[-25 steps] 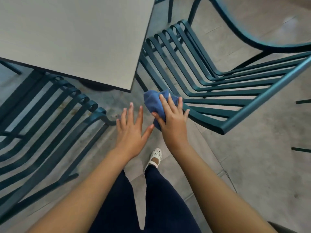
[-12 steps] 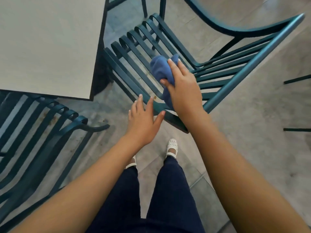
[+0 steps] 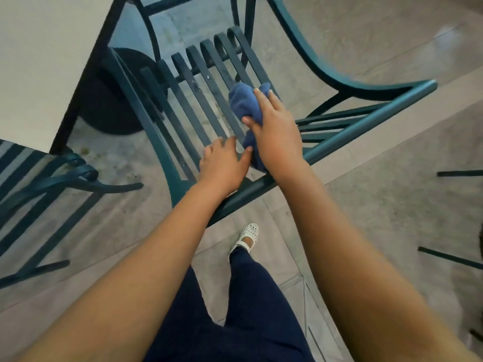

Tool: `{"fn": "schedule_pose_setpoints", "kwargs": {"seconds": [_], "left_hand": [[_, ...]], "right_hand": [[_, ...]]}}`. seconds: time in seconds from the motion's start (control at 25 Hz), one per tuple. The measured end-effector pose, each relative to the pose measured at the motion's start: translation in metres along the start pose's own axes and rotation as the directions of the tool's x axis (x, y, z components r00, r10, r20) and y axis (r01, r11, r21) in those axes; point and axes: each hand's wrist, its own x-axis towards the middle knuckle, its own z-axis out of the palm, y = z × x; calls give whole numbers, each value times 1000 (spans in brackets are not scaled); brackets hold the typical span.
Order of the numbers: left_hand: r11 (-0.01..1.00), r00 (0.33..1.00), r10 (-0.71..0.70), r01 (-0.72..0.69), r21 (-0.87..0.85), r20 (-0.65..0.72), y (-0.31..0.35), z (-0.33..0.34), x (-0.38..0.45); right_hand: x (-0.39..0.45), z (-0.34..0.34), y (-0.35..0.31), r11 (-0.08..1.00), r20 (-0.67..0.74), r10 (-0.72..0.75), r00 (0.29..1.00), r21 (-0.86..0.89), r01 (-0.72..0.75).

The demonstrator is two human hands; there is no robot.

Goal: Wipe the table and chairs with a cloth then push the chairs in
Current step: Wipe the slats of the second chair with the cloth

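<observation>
Cloth (image 3: pixel 244 104), gripped in right hand (image 3: pixel 277 131), has moved onto chair (image 3: pixel 198 105) seat slats; left hand (image 3: pixel 222 165), open, apparently now steadies the frame.

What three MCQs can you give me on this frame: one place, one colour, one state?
1. Where is the cloth?
A. On the tabletop
B. On the slatted seat of the chair, under the right hand
C. On the floor

2. What colour is the cloth?
A. Blue
B. White
C. Red

3. What is the left hand doing?
A. Holding the cloth
B. Resting on the chair near its back rail, holding nothing
C. Lying flat on the table

Answers:
1 B: the cloth is bunched against the seat slats of the chair, gripped by the right hand; the table carries nothing.
2 A: the fabric is blue against the dark green metal.
3 B: the left hand sits beside the cloth on the slats, holding nothing.
</observation>
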Motion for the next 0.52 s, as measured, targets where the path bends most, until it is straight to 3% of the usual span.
{"fn": "schedule_pose_setpoints", "kwargs": {"seconds": [0.32,0.4,0.52], "left_hand": [[991,988,-133,135,-20,73,70,20,38],[985,979,-174,175,8,107,81,23,50],[973,963,-232,231,19,135,94,29,67]], "right_hand": [[48,-36,75,993,48,-111,993,-46,113],[63,-41,87,988,122,-132,984,-61,140],[86,-51,105,993,295,-111,949,59,98]]}}
